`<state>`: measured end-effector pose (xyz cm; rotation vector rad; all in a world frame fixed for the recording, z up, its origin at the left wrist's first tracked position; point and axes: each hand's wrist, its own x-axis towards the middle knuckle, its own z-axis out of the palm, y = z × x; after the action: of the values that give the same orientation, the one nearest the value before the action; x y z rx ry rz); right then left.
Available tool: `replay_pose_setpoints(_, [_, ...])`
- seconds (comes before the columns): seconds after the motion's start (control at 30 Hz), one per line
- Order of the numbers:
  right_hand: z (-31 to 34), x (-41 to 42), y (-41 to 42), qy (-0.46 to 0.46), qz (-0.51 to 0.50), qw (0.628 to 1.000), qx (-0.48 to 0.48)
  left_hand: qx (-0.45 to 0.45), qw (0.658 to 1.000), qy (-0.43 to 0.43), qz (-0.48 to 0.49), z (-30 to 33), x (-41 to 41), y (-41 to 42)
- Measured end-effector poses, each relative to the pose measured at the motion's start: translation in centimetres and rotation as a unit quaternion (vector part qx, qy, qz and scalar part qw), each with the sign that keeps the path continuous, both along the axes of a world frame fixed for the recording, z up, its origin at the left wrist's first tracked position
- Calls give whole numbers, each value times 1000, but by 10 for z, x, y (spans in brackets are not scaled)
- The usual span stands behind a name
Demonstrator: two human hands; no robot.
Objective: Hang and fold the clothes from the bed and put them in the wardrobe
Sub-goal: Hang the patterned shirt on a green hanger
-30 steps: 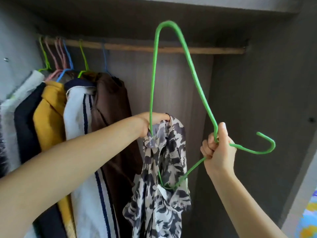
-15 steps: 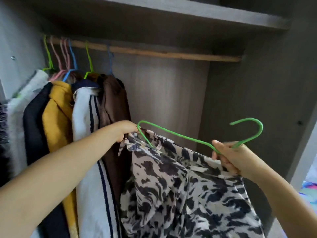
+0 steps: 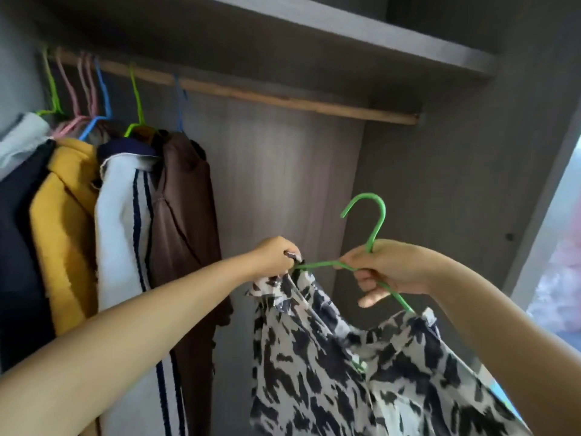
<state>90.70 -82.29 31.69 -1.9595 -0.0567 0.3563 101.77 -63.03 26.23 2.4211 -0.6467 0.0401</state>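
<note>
Several garments (image 3: 125,215) already hang at the left end of the wooden rail (image 3: 283,100). Below the rail, the right hand (image 3: 382,272) grips the green hanger (image 3: 374,228), the left hand (image 3: 276,259) pinches the patterned blouse (image 3: 330,357) onto it; hooking remains.

Hidden, cropped and blurred parts of the wardrobe view

The lower run of the green hanger (image 3: 374,234) is covered by the patterned shirt (image 3: 345,372), only a short green piece being seen through its neck opening; the shirt's hem is cut off by the bottom edge. The fingertips of the left hand (image 3: 276,258) are buried in the shirt's fabric, so the exact grip cannot be told. The hung clothes (image 3: 125,215) are cropped at the left and bottom edges, and their hangers' shoulders are concealed inside them. What lies beyond the wardrobe's right side (image 3: 559,278) is blurred into pale pink and blue patches and cannot be identified.
</note>
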Motion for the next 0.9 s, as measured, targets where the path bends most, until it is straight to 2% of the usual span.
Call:
replay_pose_setpoints(0.07, [8,14,2,-14,-42,997,64,19,998,-46,29,5,0,10])
replay_pose_setpoints(0.13, [10,27,9,-17,-69,993,96,56,983,-170,43,5,-13,10])
replay_pose_setpoints(0.17, [10,34,15,-14,-72,991,109,27,974,-225,19,3,-26,4])
replay_pose_setpoints(0.2, [11,41,20,-14,-69,990,126,-15,969,-245,-18,-1,-41,-5])
replay_pose_setpoints(0.23, [12,49,26,-13,-58,988,142,-47,972,-223,-53,-5,-53,-14])
replay_pose_setpoints(0.3, [15,65,38,-21,-28,988,154,-118,984,-97,-88,-10,-66,-28])
replay_pose_setpoints(0.37, [14,81,54,-53,-23,988,143,-230,971,15,-65,-5,-61,-31])
replay_pose_setpoints(0.43, [11,101,71,-106,-42,987,114,-273,961,34,-20,4,-57,-26])
replay_pose_setpoints(0.57, [27,138,102,-226,-28,973,37,-259,964,10,49,17,-52,-8])
replay_pose_setpoints(0.67, [57,153,132,-309,22,951,-10,-218,962,-75,147,41,-41,18])
replay_pose_setpoints(0.8, [100,167,184,-349,85,922,-144,-170,934,-168,265,84,-20,60])
replay_pose_setpoints(0.9, [130,178,219,-357,114,908,-185,-79,902,-213,367,116,1,88])
